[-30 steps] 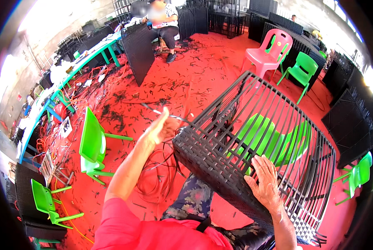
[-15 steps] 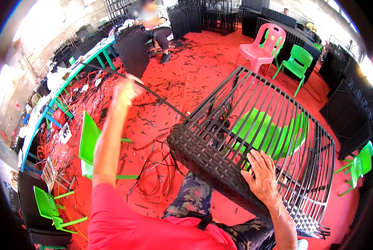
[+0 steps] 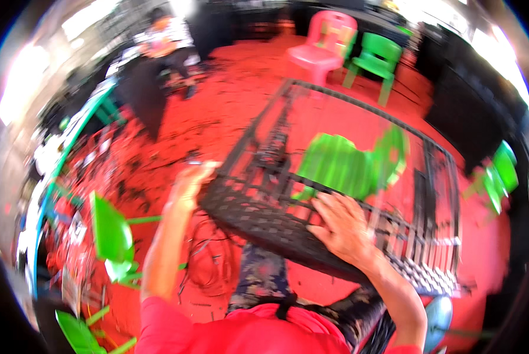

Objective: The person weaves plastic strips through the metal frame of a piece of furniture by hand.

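Right grip [image 3: 342, 227] presses woven black frame [image 3: 312, 200] — left grip [image 3: 189, 184] alongside.

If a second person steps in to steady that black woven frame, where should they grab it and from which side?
Probably the bare far rail of the black woven frame, reached from the pink chair side. That edge is open bars with nothing woven over it, so fingers can wrap right around it. The right hand already presses the woven near band and the left hand is at the near left corner.

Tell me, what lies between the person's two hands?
In the head view, the woven edge of the black frame spans from the left hand to the right hand.
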`<state>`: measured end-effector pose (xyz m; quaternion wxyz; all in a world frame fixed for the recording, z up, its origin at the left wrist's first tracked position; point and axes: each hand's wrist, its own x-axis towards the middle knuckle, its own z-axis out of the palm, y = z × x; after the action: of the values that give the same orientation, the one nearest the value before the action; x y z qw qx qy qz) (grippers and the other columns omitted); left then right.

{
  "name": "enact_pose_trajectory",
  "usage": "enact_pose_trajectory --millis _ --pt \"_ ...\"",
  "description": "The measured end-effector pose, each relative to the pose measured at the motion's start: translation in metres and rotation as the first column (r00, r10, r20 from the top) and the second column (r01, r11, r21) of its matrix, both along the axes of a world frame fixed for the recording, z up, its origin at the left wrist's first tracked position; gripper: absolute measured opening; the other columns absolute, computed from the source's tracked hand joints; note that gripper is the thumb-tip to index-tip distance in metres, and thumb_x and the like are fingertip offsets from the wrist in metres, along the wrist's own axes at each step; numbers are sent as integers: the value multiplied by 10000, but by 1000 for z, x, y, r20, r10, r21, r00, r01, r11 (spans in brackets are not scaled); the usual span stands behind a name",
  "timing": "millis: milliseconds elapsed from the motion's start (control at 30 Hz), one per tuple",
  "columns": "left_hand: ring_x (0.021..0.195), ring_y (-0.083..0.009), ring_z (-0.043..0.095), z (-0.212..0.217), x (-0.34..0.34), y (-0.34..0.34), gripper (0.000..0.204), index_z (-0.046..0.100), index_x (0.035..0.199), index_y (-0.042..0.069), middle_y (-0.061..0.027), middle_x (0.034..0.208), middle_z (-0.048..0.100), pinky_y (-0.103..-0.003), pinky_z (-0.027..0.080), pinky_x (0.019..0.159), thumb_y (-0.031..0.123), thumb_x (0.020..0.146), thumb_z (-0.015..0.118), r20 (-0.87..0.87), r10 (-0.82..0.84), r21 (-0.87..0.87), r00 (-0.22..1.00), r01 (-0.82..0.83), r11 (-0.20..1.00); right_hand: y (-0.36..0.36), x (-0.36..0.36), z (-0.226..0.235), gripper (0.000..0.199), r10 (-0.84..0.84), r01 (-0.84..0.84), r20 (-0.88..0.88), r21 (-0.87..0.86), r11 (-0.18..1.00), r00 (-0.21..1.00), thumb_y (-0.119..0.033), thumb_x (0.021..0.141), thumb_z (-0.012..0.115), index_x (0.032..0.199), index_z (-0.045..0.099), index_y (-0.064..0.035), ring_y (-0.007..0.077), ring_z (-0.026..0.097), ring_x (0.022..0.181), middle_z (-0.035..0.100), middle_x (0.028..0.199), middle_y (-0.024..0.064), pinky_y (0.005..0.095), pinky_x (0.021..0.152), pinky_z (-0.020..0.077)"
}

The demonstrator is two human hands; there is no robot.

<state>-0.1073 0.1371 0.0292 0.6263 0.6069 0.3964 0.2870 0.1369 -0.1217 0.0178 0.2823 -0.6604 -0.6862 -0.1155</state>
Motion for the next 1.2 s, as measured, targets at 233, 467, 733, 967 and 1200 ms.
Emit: enact_pose_trajectory --millis 233,467,733,967,1200 --pt "882 -180 562 -34 -104 126 272 443 1116 35 -108 1040 538 -281 486 756 144 868 467 198 25 187 980 -63 980 -26 6 5 496 -61 61 -99 -5 998 993 -357 770 600 1130 506 -29 304 434 1119 478 1170 133 431 929 348" --pt "1160 -218 451 -13 -140 150 588 401 1272 56 -96 1275 462 -337 367 946 495 882 413 318 488 -411 813 -346 843 -137 58 7 404 -321 322 -258 -39 946 911 -265 776 629 1080 532 -18 311 514 1018 547 1075 154 412 881 397" --pt "1022 -206 527 -35 -50 95 451 508 1094 47 -97 1057 558 -341 402 913 428 853 530 258 6 -59 966 10 998 -169 75 -4 315 -402 434 -319 32 901 858 -192 794 620 1049 541 -24 318 551 928 569 1033 144 405 817 428" --pt "1073 -166 507 -52 -182 205 453 479 1204 106 -38 1171 528 -301 431 902 414 873 491 393 575 -327 717 -475 817 -237 58 7 294 167 240 -985 170 956 33 -171 865 553 1079 553 31 224 588 946 576 1057 163 346 789 484" --pt "1079 -183 512 -45 -76 96 441 470 1197 94 -55 1180 530 -324 408 910 405 884 478 219 -1 -103 976 25 994 -393 95 -111 251 234 203 -905 170 964 -356 -174 857 504 818 597 57 227 590 599 603 875 214 288 475 464"
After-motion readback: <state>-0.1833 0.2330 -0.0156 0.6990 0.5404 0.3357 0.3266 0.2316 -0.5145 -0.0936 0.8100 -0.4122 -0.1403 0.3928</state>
